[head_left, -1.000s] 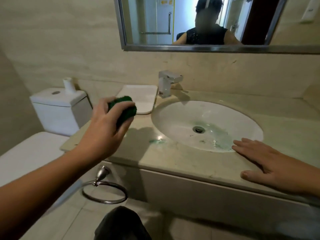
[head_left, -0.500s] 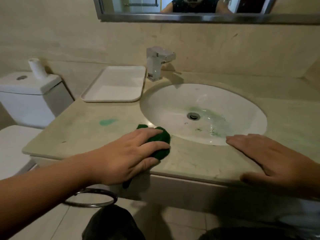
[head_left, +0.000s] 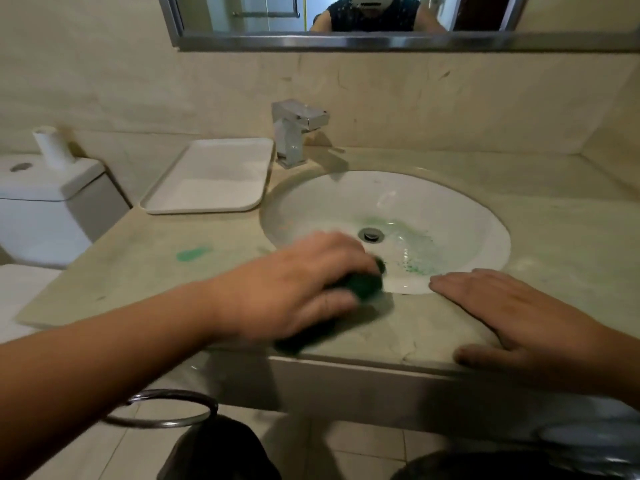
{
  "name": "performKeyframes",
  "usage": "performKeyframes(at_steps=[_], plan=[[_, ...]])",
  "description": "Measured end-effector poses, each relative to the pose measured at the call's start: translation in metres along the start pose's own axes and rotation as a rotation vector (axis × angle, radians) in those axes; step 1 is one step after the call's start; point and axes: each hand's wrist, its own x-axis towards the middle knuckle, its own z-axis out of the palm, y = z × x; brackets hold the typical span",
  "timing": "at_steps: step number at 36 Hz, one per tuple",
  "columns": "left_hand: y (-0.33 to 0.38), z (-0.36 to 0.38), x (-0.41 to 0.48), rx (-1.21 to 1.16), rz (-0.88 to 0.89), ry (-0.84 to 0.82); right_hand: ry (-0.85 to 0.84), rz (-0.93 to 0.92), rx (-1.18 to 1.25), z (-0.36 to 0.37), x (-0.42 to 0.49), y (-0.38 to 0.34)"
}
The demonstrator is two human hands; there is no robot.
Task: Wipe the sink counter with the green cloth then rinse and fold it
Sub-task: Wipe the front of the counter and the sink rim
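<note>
Left grip (head_left: pixel 294 289) clutches the bunched green cloth (head_left: pixel 365 285) on the desk (head_left: pixel 433 327) front strip, beside the basin (head_left: pixel 467 216). Right grip (head_left: pixel 519 317) flat, empty. Green smear (head_left: pixel 192 253) lies left of the cloth, so left grip is nearer.

Beige stone desk (head_left: pixel 571 216) | white tray (head_left: pixel 211 174) far left | tap (head_left: pixel 294 133) far middle | green smear (head_left: pixel 192 253) left | green cloth (head_left: pixel 363 284) near edge

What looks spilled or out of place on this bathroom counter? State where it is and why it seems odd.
A green smear lies on the beige counter, in front of the white tray. Green streaks also stain the white basin beside the drain. Both colours clash with their surfaces, so they read as spills.
</note>
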Motion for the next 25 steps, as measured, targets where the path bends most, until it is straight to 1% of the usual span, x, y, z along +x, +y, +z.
performKeyframes(at_steps=[1, 2, 3, 5, 6, 8, 10, 11, 13, 15, 17, 22, 25], plan=[[0.01, 0.014, -0.005, 0.028, 0.061, -0.085, -0.009, -0.009, -0.003, 0.005, -0.002, 0.002], [0.014, 0.024, -0.009, 0.076, 0.109, -0.127, -0.014, -0.012, -0.009, 0.006, -0.002, 0.002], [0.016, 0.03, -0.011, 0.127, 0.14, -0.143, -0.021, -0.006, -0.02, 0.006, -0.002, 0.001], [0.009, 0.033, -0.006, 0.134, 0.124, -0.156, -0.019, -0.002, -0.033, 0.002, -0.001, 0.0], [0.002, 0.03, 0.002, 0.102, 0.079, -0.16, -0.013, 0.001, -0.029, 0.0, -0.001, 0.0], [-0.017, 0.024, 0.023, 0.052, -0.088, -0.161, -0.011, 0.018, -0.021, -0.002, 0.001, -0.001], [-0.035, 0.02, 0.042, 0.09, -0.261, -0.157, -0.036, 0.034, -0.006, -0.003, -0.002, -0.004], [-0.041, 0.017, 0.047, 0.114, -0.325, -0.12, -0.039, 0.038, 0.009, -0.003, -0.003, -0.004], [-0.046, 0.009, 0.049, 0.099, -0.391, 0.007, -0.046, 0.046, 0.04, -0.006, -0.006, -0.006], [-0.038, -0.004, 0.038, 0.044, -0.408, 0.171, -0.058, 0.049, 0.06, -0.007, -0.007, -0.006], [-0.028, -0.015, 0.021, 0.022, -0.402, 0.286, -0.065, 0.039, 0.062, -0.009, -0.007, -0.007], [-0.003, -0.047, -0.034, 0.065, -0.379, 0.317, -0.123, 0.022, 0.055, -0.028, 0.003, -0.022], [0.0, -0.07, -0.073, 0.132, -0.434, 0.401, -0.128, -0.039, 0.058, -0.041, 0.016, -0.037]])
